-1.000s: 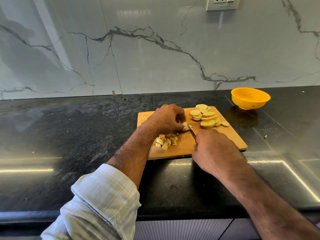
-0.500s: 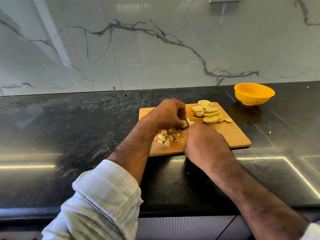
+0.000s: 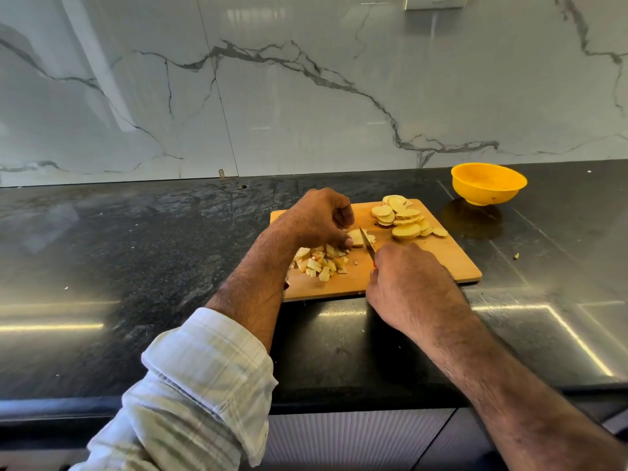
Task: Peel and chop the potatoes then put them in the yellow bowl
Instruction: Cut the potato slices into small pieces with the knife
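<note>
On the wooden cutting board (image 3: 452, 263) my left hand (image 3: 319, 217) pinches a stack of potato slices (image 3: 356, 237) with curled fingertips. My right hand (image 3: 407, 283) grips a knife (image 3: 367, 243), whose blade rests against the held slices. A heap of chopped potato pieces (image 3: 323, 261) lies just below my left hand. Round potato slices (image 3: 402, 219) are piled at the board's far right. The yellow bowl (image 3: 487, 183) stands on the counter beyond the board's right corner, and nothing shows inside it.
The black stone counter (image 3: 136, 249) runs left and right of the board, with a marble wall behind. A small potato scrap (image 3: 516, 255) lies on the counter right of the board. The counter's front edge is near my forearms.
The knife blade shows again beside the held slices after my right hand hid it. My right hand has shifted slightly back and right. The camera view has shifted.
</note>
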